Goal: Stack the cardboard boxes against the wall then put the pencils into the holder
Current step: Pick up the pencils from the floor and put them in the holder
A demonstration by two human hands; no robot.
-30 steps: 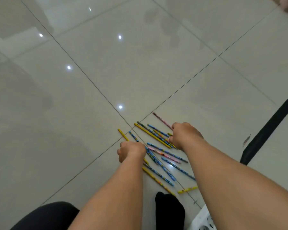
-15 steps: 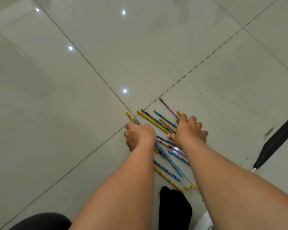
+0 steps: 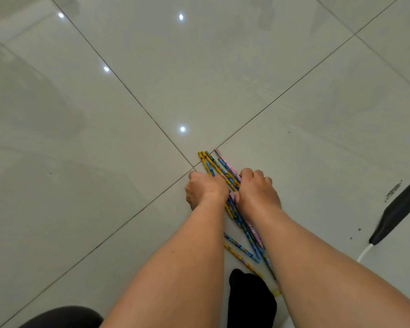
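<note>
Several yellow, blue and pink pencils [image 3: 219, 166] lie gathered into one bundle on the glossy tiled floor. My left hand [image 3: 205, 189] and my right hand [image 3: 256, 190] sit on either side of the bundle, fingers curled round it, pressing it together. Two more pencils [image 3: 240, 250] lie loose between my forearms, nearer to me. No cardboard boxes or pencil holder appear in this view.
My foot in a black sock [image 3: 250, 301] is just behind the loose pencils. A black strip with a white cable [image 3: 398, 210] lies on the floor at the right. Pale tiles [image 3: 128, 162] spread out all around.
Both hands have drawn together, sweeping the scattered pencils into a tight bundle between them.
</note>
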